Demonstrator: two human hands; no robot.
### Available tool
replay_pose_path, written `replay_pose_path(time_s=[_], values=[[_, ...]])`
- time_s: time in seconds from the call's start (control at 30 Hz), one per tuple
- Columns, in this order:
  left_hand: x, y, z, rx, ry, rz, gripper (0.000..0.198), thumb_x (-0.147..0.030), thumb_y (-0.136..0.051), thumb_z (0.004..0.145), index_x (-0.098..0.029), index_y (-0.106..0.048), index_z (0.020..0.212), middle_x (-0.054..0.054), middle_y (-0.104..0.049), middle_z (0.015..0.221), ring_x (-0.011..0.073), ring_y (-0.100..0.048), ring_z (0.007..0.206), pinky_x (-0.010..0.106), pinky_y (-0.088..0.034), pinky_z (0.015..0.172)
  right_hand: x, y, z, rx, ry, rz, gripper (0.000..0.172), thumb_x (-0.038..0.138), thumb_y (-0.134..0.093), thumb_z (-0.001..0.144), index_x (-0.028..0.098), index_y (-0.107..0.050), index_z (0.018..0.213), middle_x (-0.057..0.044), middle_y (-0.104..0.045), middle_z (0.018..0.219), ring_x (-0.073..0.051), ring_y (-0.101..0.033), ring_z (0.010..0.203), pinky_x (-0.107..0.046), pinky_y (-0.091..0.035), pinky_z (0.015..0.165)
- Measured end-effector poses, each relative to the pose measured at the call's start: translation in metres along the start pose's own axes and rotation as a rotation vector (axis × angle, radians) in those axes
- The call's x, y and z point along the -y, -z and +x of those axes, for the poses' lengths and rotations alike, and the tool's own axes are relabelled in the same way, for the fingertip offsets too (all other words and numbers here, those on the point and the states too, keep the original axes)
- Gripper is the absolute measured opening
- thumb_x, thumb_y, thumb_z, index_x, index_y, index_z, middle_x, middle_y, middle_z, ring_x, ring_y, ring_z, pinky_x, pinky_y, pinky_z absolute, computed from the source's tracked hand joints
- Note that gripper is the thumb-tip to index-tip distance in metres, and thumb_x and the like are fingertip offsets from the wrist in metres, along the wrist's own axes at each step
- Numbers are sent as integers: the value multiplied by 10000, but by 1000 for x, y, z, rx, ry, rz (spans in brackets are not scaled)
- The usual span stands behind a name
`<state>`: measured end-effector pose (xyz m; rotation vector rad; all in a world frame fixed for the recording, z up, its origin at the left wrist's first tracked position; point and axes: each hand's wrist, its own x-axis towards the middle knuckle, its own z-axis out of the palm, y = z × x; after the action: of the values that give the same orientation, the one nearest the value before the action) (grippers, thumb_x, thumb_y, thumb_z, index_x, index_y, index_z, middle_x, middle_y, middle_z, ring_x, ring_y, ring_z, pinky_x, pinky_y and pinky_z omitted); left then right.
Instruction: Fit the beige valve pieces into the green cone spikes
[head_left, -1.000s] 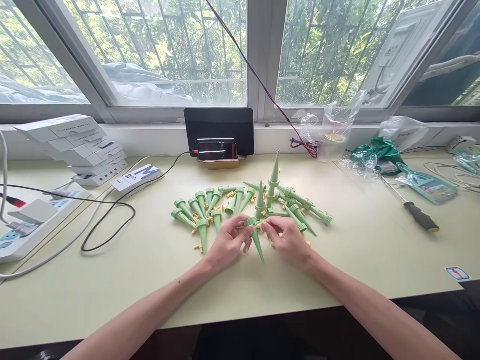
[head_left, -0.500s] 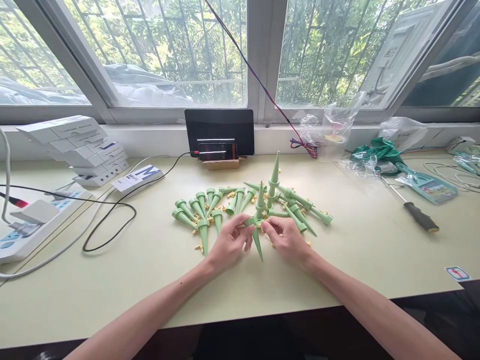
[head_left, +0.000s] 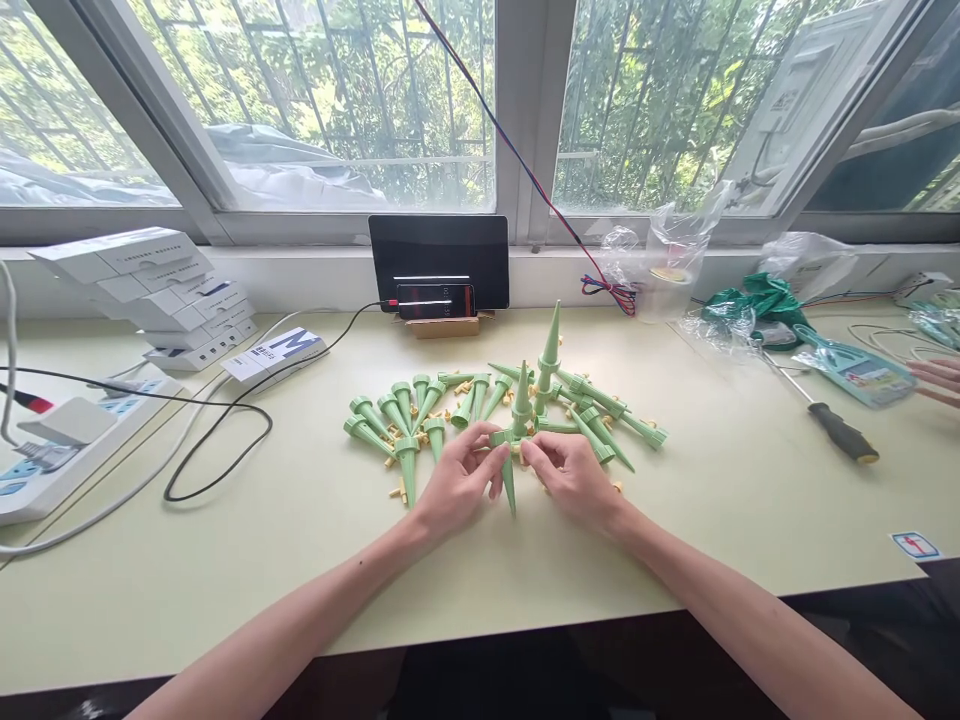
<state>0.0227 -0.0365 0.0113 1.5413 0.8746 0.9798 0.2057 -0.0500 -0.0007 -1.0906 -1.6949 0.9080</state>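
Note:
My left hand point(head_left: 463, 472) is closed around the collar of a green plastic watering spike point(head_left: 509, 480), whose pointed end hangs down toward me. Close against its collar, my right hand point(head_left: 574, 478) pinches a small yellow valve point(head_left: 523, 455); my fingers partly cover it, so I cannot tell whether it is joined to the spike. Behind my hands, one green spike point(head_left: 521, 400) stands point up, and another upright spike point(head_left: 550, 345) is just beyond it. Several more spikes point(head_left: 406, 465) lie to the left with yellow valves among them, and others point(head_left: 600, 440) lie to the right.
A phone point(head_left: 436, 300) leans against a black tablet point(head_left: 439, 255) at the back. Stacked white boxes point(head_left: 172, 290), a power strip point(head_left: 82, 445) and cables are on the left. On the right lie a screwdriver point(head_left: 840, 430) and a teal package point(head_left: 862, 370), with another person's hand point(head_left: 937, 380) at the edge.
The spike in my left hand has swung slightly, its tip now further left and more upright. Another person's hand has come into view at the right edge.

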Motion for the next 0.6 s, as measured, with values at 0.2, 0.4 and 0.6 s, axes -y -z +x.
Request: replay_pose_path(time_s=[0.2, 0.4, 0.6], values=[[-8, 16, 5, 29, 47, 47, 286, -445, -636, 883, -217, -527, 1017, -77, -512, 570, 83, -477, 418, 209, -387, 450, 0, 10, 5, -93, 94, -155, 455, 457, -458, 989, 179, -573, 647, 25, -432, 509, -106, -364, 464, -256, -303, 469], [3, 16, 3, 216, 105, 311, 246, -431, -618, 875, -197, -557, 924, -75, -478, 492, 86, -407, 389, 207, -275, 422, -7, 24, 9, -217, 154, -276, 410, 394, -474, 991, 192, -518, 636, 39, -389, 525, -108, -323, 485, -263, -299, 512], [7, 19, 5, 149, -78, 619, 206, -388, -612, 870, -184, -638, 854, -59, -461, 502, 94, -378, 455, 223, -250, 475, -8, 25, 10, -119, 164, -324, 321, 316, -483, 982, 193, -508, 687, 43, -399, 565, -109, -326, 513, -258, -299, 534]])
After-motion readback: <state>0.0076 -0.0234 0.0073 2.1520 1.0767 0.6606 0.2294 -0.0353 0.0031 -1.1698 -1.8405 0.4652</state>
